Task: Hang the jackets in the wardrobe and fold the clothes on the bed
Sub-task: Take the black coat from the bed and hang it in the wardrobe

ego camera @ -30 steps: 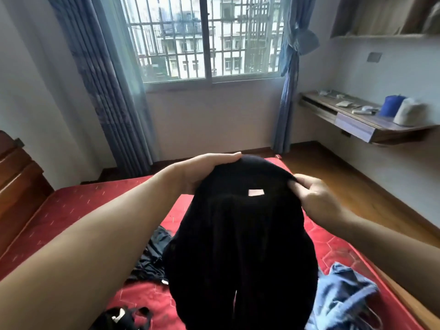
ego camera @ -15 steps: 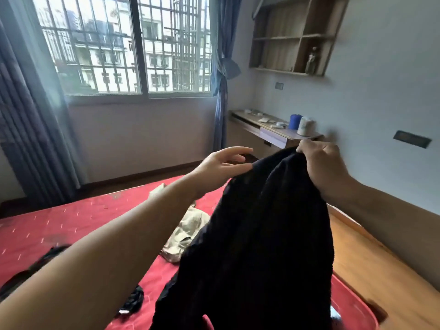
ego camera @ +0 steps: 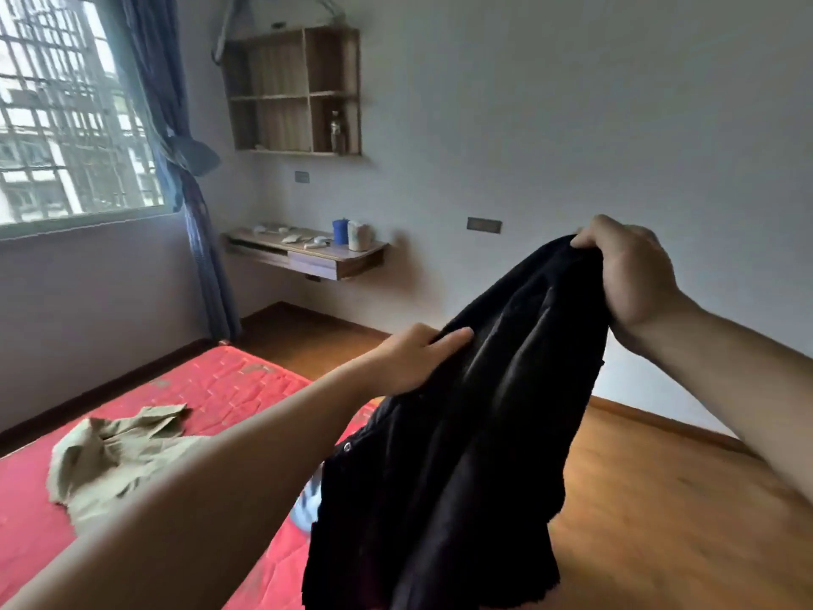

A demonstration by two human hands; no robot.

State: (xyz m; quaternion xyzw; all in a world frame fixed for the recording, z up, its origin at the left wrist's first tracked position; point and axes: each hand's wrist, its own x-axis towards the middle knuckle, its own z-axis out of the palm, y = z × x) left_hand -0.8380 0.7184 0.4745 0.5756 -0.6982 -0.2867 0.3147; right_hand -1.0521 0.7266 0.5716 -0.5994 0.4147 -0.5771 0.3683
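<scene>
Head view: red bed [ego camera: 228,385] meets wooden floor [ego camera: 660,499], grey wall [ego camera: 572,125] behind

Black jacket [ego camera: 475,433] held up over the edge of the red bed [ego camera: 228,389].
The right hand [ego camera: 633,275] grips its top high up; the left hand [ego camera: 418,358] holds it lower, fingers curled. A khaki garment [ego camera: 114,455] lies crumpled on the bed at left.

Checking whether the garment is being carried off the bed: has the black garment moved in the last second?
Yes. The black garment, gripped by the right hand, hung over the red bed; now its right part hangs over the wooden floor.
</scene>
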